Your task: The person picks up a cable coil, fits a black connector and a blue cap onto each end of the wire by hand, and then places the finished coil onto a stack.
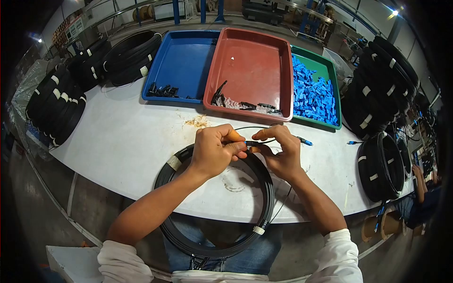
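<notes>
A coil of black cable (270,188) with pale tape bands lies over the table's front edge, partly beyond it. Above its far rim, my left hand (219,148) pinches a small blue piece (245,142) at the end of a black connector. My right hand (281,150) is closed around the black connector (253,143) just to the right, thumb and index finger near it. Both hands almost touch. A cable end with a blue connector (305,141) lies just right of my right hand.
Behind the hands stand a blue tray (188,59) with black parts, a red tray (255,66) with black and clear parts, and a green tray (337,106) of blue pieces. Black coils (56,106) stand left, more coils (381,167) right. A person's arm (419,184) shows far right.
</notes>
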{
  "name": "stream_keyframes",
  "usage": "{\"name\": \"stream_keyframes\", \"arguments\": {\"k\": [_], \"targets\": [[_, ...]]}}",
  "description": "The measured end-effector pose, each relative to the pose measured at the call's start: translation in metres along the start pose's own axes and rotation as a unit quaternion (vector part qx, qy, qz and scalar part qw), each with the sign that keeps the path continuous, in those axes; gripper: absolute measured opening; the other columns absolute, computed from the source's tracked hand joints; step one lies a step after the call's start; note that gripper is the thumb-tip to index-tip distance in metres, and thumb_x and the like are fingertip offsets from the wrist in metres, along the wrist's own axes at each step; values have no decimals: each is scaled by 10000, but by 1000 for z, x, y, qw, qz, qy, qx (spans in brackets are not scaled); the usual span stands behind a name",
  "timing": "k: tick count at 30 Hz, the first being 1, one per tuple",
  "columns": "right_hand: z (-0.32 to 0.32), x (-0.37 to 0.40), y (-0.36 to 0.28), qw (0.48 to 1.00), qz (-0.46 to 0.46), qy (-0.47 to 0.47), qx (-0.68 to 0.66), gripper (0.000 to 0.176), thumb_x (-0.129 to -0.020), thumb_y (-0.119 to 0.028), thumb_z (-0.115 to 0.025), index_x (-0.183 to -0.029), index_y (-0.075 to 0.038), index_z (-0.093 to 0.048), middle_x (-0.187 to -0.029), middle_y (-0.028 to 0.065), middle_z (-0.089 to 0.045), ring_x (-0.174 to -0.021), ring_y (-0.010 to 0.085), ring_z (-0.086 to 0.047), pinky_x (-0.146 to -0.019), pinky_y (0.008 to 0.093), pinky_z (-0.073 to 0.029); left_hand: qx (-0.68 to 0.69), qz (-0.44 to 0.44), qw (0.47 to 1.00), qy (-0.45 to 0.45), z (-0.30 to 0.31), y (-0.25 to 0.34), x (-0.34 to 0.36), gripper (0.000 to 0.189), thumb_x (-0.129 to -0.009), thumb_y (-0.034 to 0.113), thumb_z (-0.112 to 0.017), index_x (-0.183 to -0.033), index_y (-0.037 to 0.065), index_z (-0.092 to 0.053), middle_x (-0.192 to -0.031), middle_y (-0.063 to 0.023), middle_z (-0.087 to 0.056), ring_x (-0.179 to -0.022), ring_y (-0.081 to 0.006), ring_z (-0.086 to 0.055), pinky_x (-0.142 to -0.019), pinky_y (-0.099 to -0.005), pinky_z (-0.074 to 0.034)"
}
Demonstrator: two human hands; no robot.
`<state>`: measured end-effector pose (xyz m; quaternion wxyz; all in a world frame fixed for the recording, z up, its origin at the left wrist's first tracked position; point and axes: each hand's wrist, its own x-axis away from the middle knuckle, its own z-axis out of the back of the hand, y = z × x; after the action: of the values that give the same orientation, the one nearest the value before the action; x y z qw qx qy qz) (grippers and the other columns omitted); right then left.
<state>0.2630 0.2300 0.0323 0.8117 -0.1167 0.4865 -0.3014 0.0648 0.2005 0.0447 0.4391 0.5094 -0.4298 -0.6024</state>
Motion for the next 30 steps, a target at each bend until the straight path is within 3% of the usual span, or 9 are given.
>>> {"name": "stream_keyframes", "arguments": {"k": [6, 9, 11, 15, 19, 21, 25, 29, 30], "targets": [[-4, 4, 1, 999, 36, -3, 25, 263, -656, 77, -796, -839, -59, -665, -855, 64, -714, -785, 227, -665, -709, 334, -506, 83, 115, 990, -21, -2, -1, -1, 46, -898, -55, -647, -861, -68, -672, -785, -136, -713, -683, -195, -734, -547, -245, -565], [-7, 12, 2, 996, -51, -10, -76, 222, -690, 130, -760, -793, -19, -632, -846, 87, -717, -792, 197, -688, -728, 309, -551, -79, -92, 993, 11, -7, -9, 5, 48, -844, -80, -651, -822, -52, -683, -741, -136, -713, -639, -200, -727, -516, -265, -552], [-7, 13, 2, 980, -118, -19, -161, 206, -714, 158, -737, -775, 3, -614, -849, 97, -721, -801, 174, -699, -747, 295, -574, -280, -367, 887, 16, 0, -9, 5, 100, -727, -107, -655, -790, -39, -692, -710, -142, -702, -601, -226, -717, -512, -290, -549], [-3, 10, -1, 926, -209, -41, -313, 160, -781, 176, -689, -786, 29, -625, -877, 96, -736, -841, 121, -687, -794, 280, -578, -348, -471, 810, -39, 9, -2, 3, 192, -644, -125, -635, -805, -39, -695, -711, -150, -699, -600, -243, -717, -568, -291, -578], [-3, 3, 0, 973, -119, -27, -196, 184, -720, 121, -760, -828, 4, -667, -861, 88, -733, -809, 165, -700, -737, 299, -555, -251, -367, 895, 26, 2, -7, 3, 127, -724, -128, -664, -820, -49, -690, -720, -134, -710, -635, -198, -730, -583, -270, -583], [-1, 1, -2, 992, -52, -9, -116, 214, -691, 101, -784, -840, -10, -678, -852, 85, -729, -790, 192, -699, -710, 313, -543, -107, -166, 980, 3, -1, -4, 3, 38, -823, -93, -687, -835, -58, -688, -737, -113, -718, -674, -159, -731, -595, -252, -584], [-1, 1, -4, 997, 69, 16, 2, 282, -639, 118, -768, -843, -55, -682, -830, 76, -706, -740, 261, -649, -651, 345, -495, 52, 30, 998, -11, -5, -1, 2, 30, -882, -48, -686, -855, -57, -694, -749, -105, -720, -684, -149, -719, -568, -251, -572], [2, 4, -5, 1000, 15, -18, -9, 241, -652, 140, -748, -792, -34, -656, -807, 91, -712, -735, 243, -660, -659, 335, -510, -43, -31, 999, -8, -7, -7, 6, 20, -835, -70, -680, -832, -51, -685, -755, -122, -718, -643, -176, -716, -541, -267, -557], [3, 4, -6, 998, -15, -30, -47, 230, -659, 150, -741, -778, -24, -649, -797, 96, -717, -730, 221, -669, -665, 320, -520, -167, -207, 964, -9, -3, -10, 5, 62, -777, -81, -671, -822, -41, -680, -749, -126, -712, -620, -197, -707, -535, -277, -552]]}}
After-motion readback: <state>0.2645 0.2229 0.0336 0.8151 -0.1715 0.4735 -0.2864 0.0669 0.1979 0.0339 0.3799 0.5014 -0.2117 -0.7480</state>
